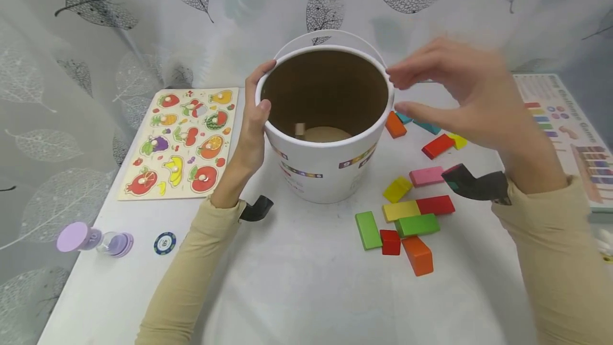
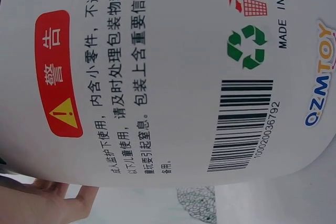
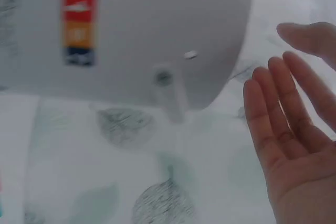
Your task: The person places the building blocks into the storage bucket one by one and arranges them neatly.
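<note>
A white bucket [image 1: 318, 177] with coloured number strips and a raised handle [image 1: 330, 32] stands at the middle of the table in the head view. My left hand [image 1: 252, 129] grips its left rim, the thumb hooked over the edge. Inside, near the bottom, shows a small wood-coloured block [image 1: 299, 130]. Blurred by motion, my right hand [image 1: 462, 87] is by the right rim with fingers and thumb spread apart, holding nothing. In the right wrist view, that hand's palm faces the bucket's side. Printed text and a barcode on the bucket wall [image 2: 178, 66] fill the left wrist view.
Several coloured blocks [image 1: 417, 226] lie right of the bucket. A fruit puzzle board [image 1: 225, 137] is at left, with a poker chip [image 1: 165, 243] and a purple-ended hourglass [image 1: 115, 244] nearer the front. A game box [image 1: 565, 137] sits at the right edge.
</note>
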`<act>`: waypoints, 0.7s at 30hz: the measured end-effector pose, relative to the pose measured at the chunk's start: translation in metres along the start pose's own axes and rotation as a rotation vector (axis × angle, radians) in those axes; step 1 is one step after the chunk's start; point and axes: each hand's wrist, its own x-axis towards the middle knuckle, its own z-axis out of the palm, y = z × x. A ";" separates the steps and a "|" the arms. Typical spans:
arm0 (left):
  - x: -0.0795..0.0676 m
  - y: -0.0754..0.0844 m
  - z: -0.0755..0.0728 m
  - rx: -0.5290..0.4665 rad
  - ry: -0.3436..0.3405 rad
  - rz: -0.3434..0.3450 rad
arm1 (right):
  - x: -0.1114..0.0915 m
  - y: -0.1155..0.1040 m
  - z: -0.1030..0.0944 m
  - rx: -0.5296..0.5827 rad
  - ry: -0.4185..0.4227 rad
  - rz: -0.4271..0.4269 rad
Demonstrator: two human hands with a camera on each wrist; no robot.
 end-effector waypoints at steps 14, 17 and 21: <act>0.001 0.000 0.002 -0.002 -0.012 0.019 | -0.114 0.073 0.044 0.055 -0.365 0.338; 0.001 0.000 0.001 0.001 -0.009 0.023 | -0.122 0.079 0.051 0.030 -0.403 0.384; 0.000 0.000 0.000 0.007 -0.001 0.022 | -0.123 0.082 0.057 0.005 -0.419 0.427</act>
